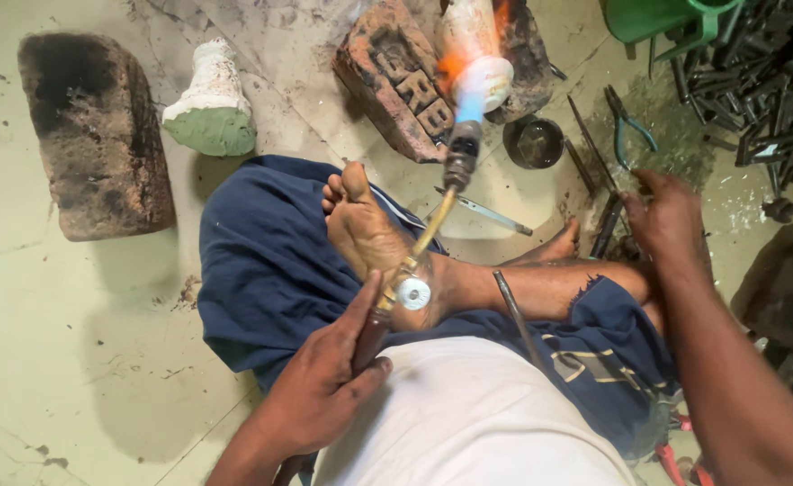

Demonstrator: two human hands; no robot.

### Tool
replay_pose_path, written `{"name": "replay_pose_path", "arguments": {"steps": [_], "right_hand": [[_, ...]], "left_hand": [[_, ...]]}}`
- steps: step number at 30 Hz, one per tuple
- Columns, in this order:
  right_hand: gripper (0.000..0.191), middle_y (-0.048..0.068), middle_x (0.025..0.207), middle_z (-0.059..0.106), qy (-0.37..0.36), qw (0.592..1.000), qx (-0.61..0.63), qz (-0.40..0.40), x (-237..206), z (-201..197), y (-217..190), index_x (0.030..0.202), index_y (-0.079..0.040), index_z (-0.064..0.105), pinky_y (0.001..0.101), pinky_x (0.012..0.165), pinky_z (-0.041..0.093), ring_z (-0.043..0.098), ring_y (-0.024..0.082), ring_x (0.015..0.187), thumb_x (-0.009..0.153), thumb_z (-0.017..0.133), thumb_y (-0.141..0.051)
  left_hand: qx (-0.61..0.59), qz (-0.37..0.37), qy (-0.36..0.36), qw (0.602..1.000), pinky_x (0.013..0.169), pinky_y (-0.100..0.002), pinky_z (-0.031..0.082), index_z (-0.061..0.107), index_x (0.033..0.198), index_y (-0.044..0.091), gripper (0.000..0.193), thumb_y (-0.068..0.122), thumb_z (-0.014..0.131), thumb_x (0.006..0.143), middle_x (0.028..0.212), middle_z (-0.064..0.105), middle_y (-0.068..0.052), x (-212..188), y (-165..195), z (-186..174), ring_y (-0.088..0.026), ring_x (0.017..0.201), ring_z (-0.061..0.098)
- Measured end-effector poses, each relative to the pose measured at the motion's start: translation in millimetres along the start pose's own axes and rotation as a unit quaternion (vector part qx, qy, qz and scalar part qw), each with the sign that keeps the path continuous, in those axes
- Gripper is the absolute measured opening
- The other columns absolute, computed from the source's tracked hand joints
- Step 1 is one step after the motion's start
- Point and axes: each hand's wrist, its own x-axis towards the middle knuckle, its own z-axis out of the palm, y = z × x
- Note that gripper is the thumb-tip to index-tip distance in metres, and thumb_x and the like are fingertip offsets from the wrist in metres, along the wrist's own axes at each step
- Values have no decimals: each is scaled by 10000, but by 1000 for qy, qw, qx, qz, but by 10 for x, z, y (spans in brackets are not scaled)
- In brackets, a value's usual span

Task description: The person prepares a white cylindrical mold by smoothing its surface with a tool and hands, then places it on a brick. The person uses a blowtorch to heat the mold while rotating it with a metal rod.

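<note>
the left hand [324, 387] is wrapped tight round the handle of a lit torch [432, 216], whose blue flame plays on a white mould [473, 54] propped between bricks [396, 81] at the far side, so the heating step looks under way. to the right, the right hand [671, 220] curls its fingers on dark tongs [608, 225] near a small cup [533, 142]; the next move likely calls for a steady flame and a firm hold on the tongs.

a blackened brick [95, 135] lies far left of the left hand, a white-and-green mould [212, 99] nearer it, a small metal bowl [534, 142] and blue-handled pliers [632, 128] above the right hand, scrap metal [765, 81] beyond it.
</note>
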Motion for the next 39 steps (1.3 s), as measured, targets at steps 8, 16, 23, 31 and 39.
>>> {"name": "replay_pose_path", "arguments": {"steps": [8,16,23,31,39], "right_hand": [[447,118,1166,729,63,945,193,-257,-830,-767,-1724,1379,-43,595,307,825,647,751,202,1029,990,761,-189],[517,157,1001,671,49,888,78,-450,-623,-1172,-2805,1218,72,674,323,504,486,662,226,747,917,804,-328],[357,174,895,689,100,874,6,-475,-544,-1251,-2816,1126,92,665,329,478,464,629,220,638,946,827,-170],[359,122,857,659,35,927,142,-345,-622,-944,-3033,1196,77,633,369,564,508,641,225,676,970,787,-155],[720,169,1058,742,-22,921,240,-305,-723,-667,-2827,1389,0,578,337,699,609,730,238,817,834,805,-399]], "left_hand": [[29,145,46,988,994,-412,481,156,1619,15,939,24,692,849,1304,607,-281,16,-12,125,-433,1142,630],[65,219,157,961,809,-380,579,155,1647,56,957,-85,680,859,1067,650,-186,-14,242,115,-342,894,694],[111,282,188,934,829,-423,582,108,1643,63,1014,-110,648,803,1265,626,-280,125,274,161,-418,969,691],[155,144,197,957,706,-434,579,168,1625,61,961,-88,652,808,1095,677,-219,122,132,116,-365,824,710],[209,-7,364,908,678,-357,558,595,1304,100,559,138,830,798,851,732,-105,-268,-459,-652,-216,715,726]]}}
